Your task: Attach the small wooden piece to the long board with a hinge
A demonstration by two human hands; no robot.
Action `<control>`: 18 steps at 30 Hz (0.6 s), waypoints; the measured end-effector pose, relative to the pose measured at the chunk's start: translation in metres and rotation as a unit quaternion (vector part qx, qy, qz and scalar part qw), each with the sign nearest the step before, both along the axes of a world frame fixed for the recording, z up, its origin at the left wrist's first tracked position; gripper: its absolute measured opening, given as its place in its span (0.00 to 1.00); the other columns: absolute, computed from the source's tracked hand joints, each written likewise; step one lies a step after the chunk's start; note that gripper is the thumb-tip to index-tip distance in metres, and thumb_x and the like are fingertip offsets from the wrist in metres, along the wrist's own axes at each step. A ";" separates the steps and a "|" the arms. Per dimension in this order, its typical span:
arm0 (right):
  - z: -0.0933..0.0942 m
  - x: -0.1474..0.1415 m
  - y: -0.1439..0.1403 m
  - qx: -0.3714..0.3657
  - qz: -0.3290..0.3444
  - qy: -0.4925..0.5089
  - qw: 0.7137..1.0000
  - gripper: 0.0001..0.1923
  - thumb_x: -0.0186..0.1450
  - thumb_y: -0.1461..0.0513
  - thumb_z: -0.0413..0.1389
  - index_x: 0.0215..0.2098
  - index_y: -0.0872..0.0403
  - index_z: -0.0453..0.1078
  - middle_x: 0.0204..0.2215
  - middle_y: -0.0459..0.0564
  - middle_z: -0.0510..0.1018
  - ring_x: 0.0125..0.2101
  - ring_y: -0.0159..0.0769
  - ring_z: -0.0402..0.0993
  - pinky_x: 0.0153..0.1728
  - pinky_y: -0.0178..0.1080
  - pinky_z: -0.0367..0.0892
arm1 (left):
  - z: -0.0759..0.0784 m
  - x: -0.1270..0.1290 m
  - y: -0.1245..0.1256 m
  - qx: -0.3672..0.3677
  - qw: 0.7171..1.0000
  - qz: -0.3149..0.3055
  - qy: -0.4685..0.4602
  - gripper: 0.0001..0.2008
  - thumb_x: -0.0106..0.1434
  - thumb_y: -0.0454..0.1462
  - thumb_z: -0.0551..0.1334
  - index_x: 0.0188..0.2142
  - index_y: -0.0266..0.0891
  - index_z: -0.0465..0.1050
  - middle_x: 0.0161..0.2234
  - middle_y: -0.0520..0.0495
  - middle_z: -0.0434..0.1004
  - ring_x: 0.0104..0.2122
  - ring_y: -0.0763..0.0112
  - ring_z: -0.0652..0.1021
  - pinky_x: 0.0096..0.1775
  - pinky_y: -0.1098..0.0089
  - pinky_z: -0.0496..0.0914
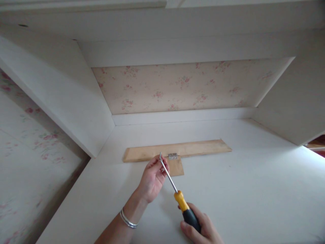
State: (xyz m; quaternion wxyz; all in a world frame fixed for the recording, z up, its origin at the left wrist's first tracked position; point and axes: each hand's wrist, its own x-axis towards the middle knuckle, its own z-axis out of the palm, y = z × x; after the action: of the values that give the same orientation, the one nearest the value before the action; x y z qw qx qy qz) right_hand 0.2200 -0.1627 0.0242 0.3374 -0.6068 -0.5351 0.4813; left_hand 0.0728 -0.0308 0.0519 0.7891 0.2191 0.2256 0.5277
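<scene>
My right hand (200,225) is wrapped round the black-and-yellow handle of a screwdriver (181,200), whose metal shaft slants up to the left. At its tip, my left hand (153,178) pinches a small screw (160,155) that stands nearly upright. A bracelet rings my left wrist. Just behind the fingers lies a long wooden strip (198,147) on the white surface. A metal hinge (173,156) sits across the strip's near edge and a short wooden piece (177,167). My left hand hides part of that short piece.
The white desktop (241,196) spreads around the wood. White side panels (58,81) rise at left and right, with a white shelf (177,25) overhead. Floral wallpaper (175,86) shows at the back, and more wallpaper (30,145) beyond the left edge.
</scene>
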 end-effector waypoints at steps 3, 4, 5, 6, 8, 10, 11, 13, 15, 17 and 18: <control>0.001 0.000 0.000 -0.013 -0.031 0.005 0.999 0.27 0.56 0.44 0.51 0.42 0.55 0.72 0.24 0.46 0.68 0.26 0.33 0.60 0.29 0.34 0.55 | -0.002 -0.004 0.003 -0.001 0.998 0.028 0.050 0.05 0.57 0.32 0.64 0.35 0.36 0.74 0.31 0.48 0.73 0.30 0.76 0.73 0.31 0.76 0.67; 0.000 0.000 0.001 -0.015 -0.042 0.008 0.999 0.27 0.56 0.44 0.52 0.41 0.55 0.72 0.24 0.46 0.67 0.26 0.33 0.60 0.29 0.34 0.56 | -0.003 -0.005 0.004 -0.008 0.997 0.034 0.072 0.06 0.57 0.31 0.64 0.37 0.35 0.74 0.32 0.47 0.74 0.30 0.76 0.74 0.30 0.76 0.68; 0.000 0.001 0.001 -0.016 -0.051 0.014 0.998 0.26 0.56 0.44 0.52 0.40 0.55 0.72 0.24 0.45 0.67 0.27 0.33 0.60 0.29 0.34 0.56 | -0.006 -0.006 0.005 -0.019 0.995 0.033 0.094 0.08 0.57 0.31 0.64 0.38 0.35 0.74 0.33 0.46 0.74 0.30 0.75 0.74 0.29 0.76 0.68; -0.001 0.001 0.002 -0.018 -0.056 0.022 0.998 0.26 0.56 0.44 0.52 0.39 0.56 0.71 0.23 0.45 0.66 0.26 0.32 0.60 0.29 0.34 0.56 | -0.008 -0.006 0.006 -0.032 0.993 0.027 0.113 0.09 0.57 0.31 0.64 0.40 0.35 0.74 0.34 0.45 0.75 0.30 0.74 0.75 0.29 0.76 0.69; -0.002 0.002 0.005 -0.031 -0.045 0.042 0.998 0.24 0.56 0.44 0.53 0.37 0.56 0.70 0.22 0.44 0.64 0.25 0.31 0.58 0.26 0.33 0.55 | -0.012 -0.006 0.008 -0.063 0.988 0.007 0.143 0.10 0.57 0.31 0.63 0.41 0.34 0.74 0.36 0.43 0.75 0.29 0.75 0.75 0.27 0.77 0.69; -0.002 0.002 0.008 -0.054 -0.031 0.062 0.996 0.23 0.58 0.44 0.53 0.36 0.55 0.68 0.20 0.42 0.61 0.22 0.28 0.55 0.23 0.32 0.52 | -0.014 -0.005 0.009 -0.083 0.985 -0.011 0.153 0.09 0.57 0.30 0.63 0.39 0.33 0.74 0.35 0.43 0.75 0.27 0.77 0.75 0.26 0.79 0.69; -0.001 0.002 0.009 -0.065 -0.028 0.071 0.995 0.23 0.58 0.44 0.52 0.36 0.55 0.67 0.19 0.41 0.59 0.21 0.27 0.54 0.21 0.31 0.50 | -0.014 -0.004 0.009 -0.086 0.985 -0.017 0.152 0.08 0.57 0.30 0.63 0.38 0.32 0.74 0.34 0.44 0.75 0.27 0.78 0.75 0.26 0.79 0.69; 0.001 0.000 0.011 -0.080 -0.031 0.082 0.993 0.23 0.59 0.44 0.52 0.37 0.55 0.65 0.18 0.40 0.56 0.20 0.26 0.51 0.19 0.31 0.47 | -0.013 -0.004 0.010 -0.076 0.986 -0.020 0.144 0.07 0.57 0.29 0.63 0.37 0.31 0.75 0.34 0.44 0.75 0.28 0.78 0.75 0.29 0.80 0.70; 0.003 -0.001 0.011 -0.090 -0.031 0.086 0.992 0.23 0.59 0.44 0.51 0.38 0.55 0.64 0.18 0.39 0.54 0.19 0.25 0.50 0.18 0.31 0.46 | -0.012 -0.004 0.011 -0.060 0.988 -0.013 0.142 0.07 0.58 0.31 0.63 0.37 0.31 0.75 0.36 0.42 0.76 0.29 0.78 0.75 0.30 0.79 0.71; 0.003 -0.002 0.010 -0.096 -0.025 0.086 0.991 0.24 0.59 0.43 0.51 0.39 0.55 0.64 0.18 0.39 0.54 0.19 0.25 0.50 0.18 0.31 0.45 | -0.012 -0.006 0.012 -0.044 0.987 0.002 0.155 0.08 0.58 0.33 0.64 0.38 0.31 0.74 0.37 0.42 0.76 0.28 0.78 0.75 0.30 0.80 0.70; 0.003 -0.001 0.009 -0.096 -0.024 0.087 0.991 0.24 0.59 0.44 0.51 0.39 0.55 0.64 0.18 0.39 0.54 0.19 0.25 0.50 0.18 0.31 0.46 | -0.013 -0.007 0.013 -0.034 0.986 0.009 0.165 0.08 0.58 0.34 0.64 0.38 0.32 0.74 0.37 0.42 0.76 0.28 0.79 0.75 0.29 0.80 0.70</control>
State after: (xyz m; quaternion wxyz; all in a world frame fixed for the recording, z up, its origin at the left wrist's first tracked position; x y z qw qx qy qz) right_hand 0.2187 -0.1537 0.0271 0.3344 -0.6047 -0.4408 0.5729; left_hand 0.0661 -0.0183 0.0391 0.7432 0.2738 0.3727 0.4836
